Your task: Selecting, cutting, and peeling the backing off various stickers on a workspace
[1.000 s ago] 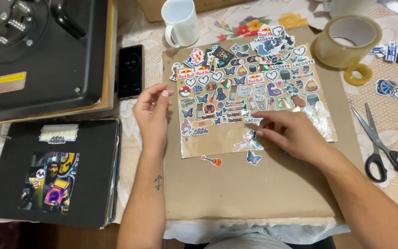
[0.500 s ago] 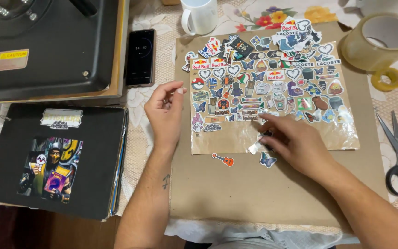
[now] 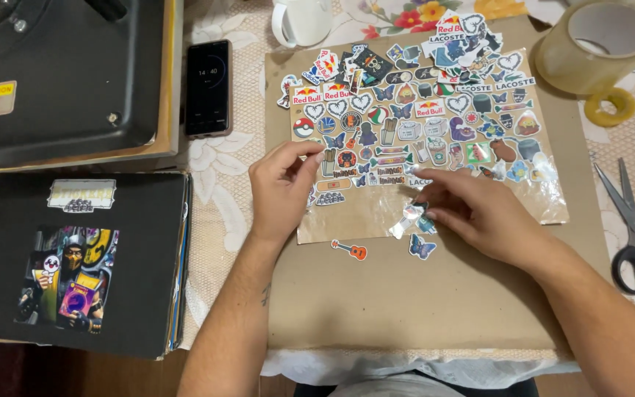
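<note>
Sticker sheet [image 3: 435,140]: clear film crowded with small cut-out stickers, lying flat on a brown cardboard board [image 3: 420,294]; long axis runs left to right across the board, lower edge towards the person.
Sheet, lower strip: bare film, shiny, no stickers on it except where the right hand works.
Left hand [image 3: 282,187]: forearm comes up from the bottom edge, wrist straight, palm down; thumb and forefinger pinched narrow at the sheet's left edge. Whether they hold the film or a sticker, cannot tell.
Right hand [image 3: 479,209]: forearm enters from lower right, hand angled left; fingertips [image 3: 429,215] drawn close together on a small sticker [image 3: 411,213] at the sheet's lower edge.
Loose stickers: guitar sticker [image 3: 350,250] and butterfly sticker [image 3: 421,246] lie on the board just below the sheet, apart from both hands.
Left of board: phone [image 3: 208,88] face up; black binder [image 3: 75,265] with picture on cover, nearer the person.
Right of board: scissors [image 3: 633,228], closed; tape roll [image 3: 598,44] at the far corner.
Far edge: white mug [image 3: 303,20].
</note>
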